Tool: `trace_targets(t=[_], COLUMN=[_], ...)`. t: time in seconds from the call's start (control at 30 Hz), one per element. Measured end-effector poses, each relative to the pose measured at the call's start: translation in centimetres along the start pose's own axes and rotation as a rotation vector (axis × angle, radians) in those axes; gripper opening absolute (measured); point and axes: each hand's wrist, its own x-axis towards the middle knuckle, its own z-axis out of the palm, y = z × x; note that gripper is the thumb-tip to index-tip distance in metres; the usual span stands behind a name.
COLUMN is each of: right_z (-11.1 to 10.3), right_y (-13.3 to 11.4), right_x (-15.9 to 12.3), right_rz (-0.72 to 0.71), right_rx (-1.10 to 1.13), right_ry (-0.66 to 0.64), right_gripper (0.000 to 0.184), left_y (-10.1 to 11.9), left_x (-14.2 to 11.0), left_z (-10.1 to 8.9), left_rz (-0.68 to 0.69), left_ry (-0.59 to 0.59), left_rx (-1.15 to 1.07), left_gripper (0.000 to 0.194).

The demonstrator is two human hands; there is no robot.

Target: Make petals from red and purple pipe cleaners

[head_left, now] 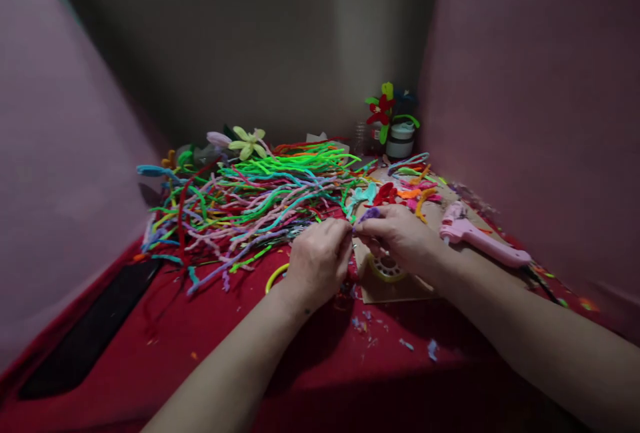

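My right hand pinches a short, fuzzy purple pipe cleaner, which looks bent or looped. Close against it, my left hand is closed, its fingertips meeting the near end of the same purple piece. The exact grip of the left fingers is partly hidden by the hand itself. Below my right hand lies a round yellow-rimmed disc with holes, partly covered, on a piece of cardboard. Part of a yellow ring shows beside my left wrist.
A large heap of coloured pipe cleaners spreads across the red cloth. A pink glue gun lies at right. Pipe-cleaner flowers and a lidded jar stand behind. A black flat object lies at left.
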Motion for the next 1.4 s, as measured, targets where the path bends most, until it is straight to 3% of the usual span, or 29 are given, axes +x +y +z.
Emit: trace_targets(t=[0.17, 0.23, 0.3, 0.47, 0.6, 0.67, 0.73, 0.8, 0.97, 1.17, 1.3, 1.4], right_z=[0.1, 0.2, 0.2, 0.2, 0.4, 0.4, 0.3, 0.1, -0.1, -0.4, -2.2, -3.6], right_y=[-0.5, -0.4, -0.2, 0.1, 0.3, 0.5, 0.5, 0.5, 0.2, -0.6, -1.8, -2.5], right_x=[-0.8, -1.0, -1.1, -0.8, -0.7, -0.8, -0.8, -0.7, -0.6, -0.2, 0.7, 1.3], right_rz=[-0.280, -0.376, -0.426, -0.384, -0.318, -0.262, -0.203, -0.172, -0.240, -0.268, -0.393, -0.474], right_rx=[-0.379, -0.529, -0.584, -0.360, -0.249, -0.198, -0.116, -0.054, -0.076, -0.015, 0.156, 0.233], right_ry=[0.035, 0.050, 0.068, 0.043, 0.086, 0.155, 0.155, 0.122, 0.142, 0.128, 0.415, 0.574], right_gripper=[0.008, 0.009, 0.009, 0.012, 0.018, 0.021, 0.024, 0.026, 0.021, 0.025, 0.020, 0.019], left_y=[0.0, -0.2, -0.4, -0.1, 0.7, 1.0, 1.1, 1.1, 0.4, -0.6, -1.3, -1.3], left_x=[0.8, 1.0, 1.0, 0.7, -0.2, -0.6, -0.8, -0.6, 0.3, 0.8, 2.7, 5.1], left_z=[-1.0, -1.3, -1.3, -1.1, -0.2, 0.2, 0.5, 0.5, -0.1, -0.8, -1.0, -0.6], left_rz=[-0.439, -0.546, -0.593, -0.579, -0.303, -0.141, -0.099, -0.170, -0.289, -0.386, -0.463, -0.391], left_ry=[-0.338, -0.427, -0.430, -0.298, -0.071, -0.025, -0.026, -0.036, -0.119, 0.002, -0.016, -0.096], left_rx=[-0.853, -1.043, -1.128, -0.970, -0.285, 0.046, 0.169, 0.081, -0.403, -0.341, -0.447, -0.273], left_gripper=[0.027, 0.026, 0.024, 0.020, 0.021, 0.019, 0.021, 0.024, 0.025, 0.022, 0.024, 0.026])
